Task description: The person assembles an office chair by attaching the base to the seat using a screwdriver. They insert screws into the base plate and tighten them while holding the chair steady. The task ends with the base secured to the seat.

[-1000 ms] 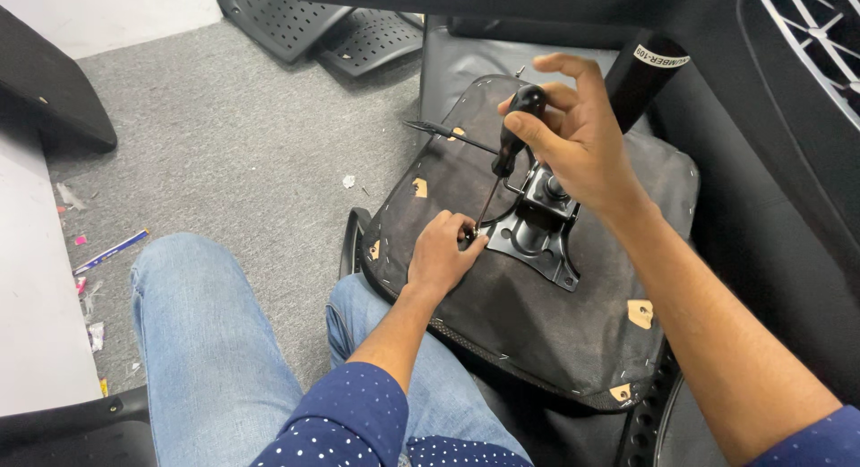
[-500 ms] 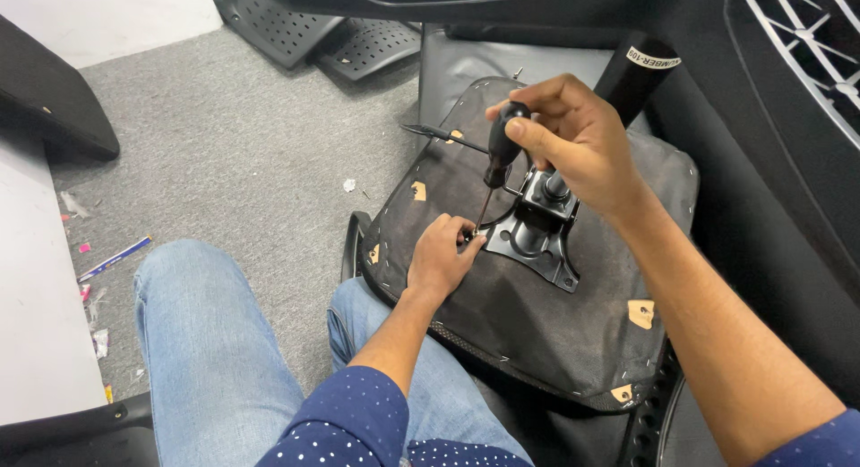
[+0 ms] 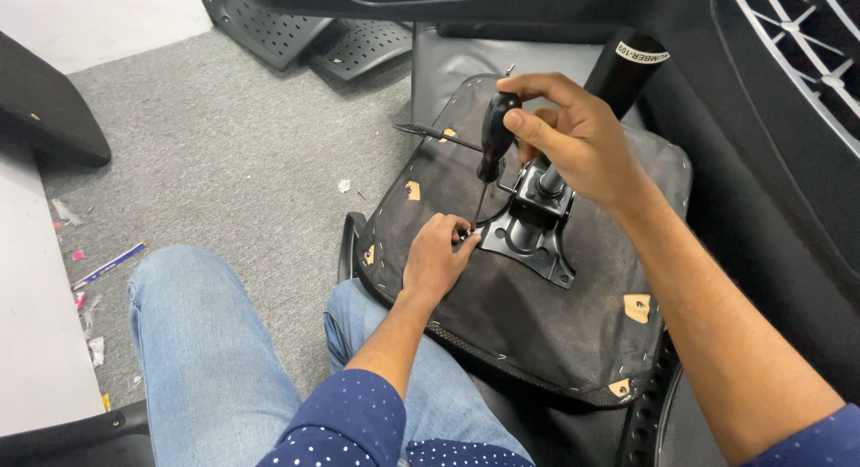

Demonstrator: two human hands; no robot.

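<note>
Your right hand [image 3: 573, 140] is wrapped around the black handle of a screwdriver [image 3: 491, 145], fingers pressed together on the grip, thumb along its side. The screwdriver stands nearly upright, tilted slightly, its thin shaft running down to the near-left corner of the black metal mounting plate [image 3: 528, 239]. Your left hand [image 3: 436, 257] rests at that same corner, its fingers pinching something small at the screwdriver tip; what it is cannot be made out.

The plate sits near the middle of the upturned chair seat [image 3: 502, 324], whose black fabric underside is stapled along the edges, with bare wood showing at small tears. The seat leans against your knees, its near edge over your jeans [image 3: 206, 359]. A black cylinder [image 3: 623, 68] with a white label rises from the plate behind your right hand. On the grey carpet floor [image 3: 224, 162], perforated black plastic parts [image 3: 305, 42] lie at the far edge.
</note>
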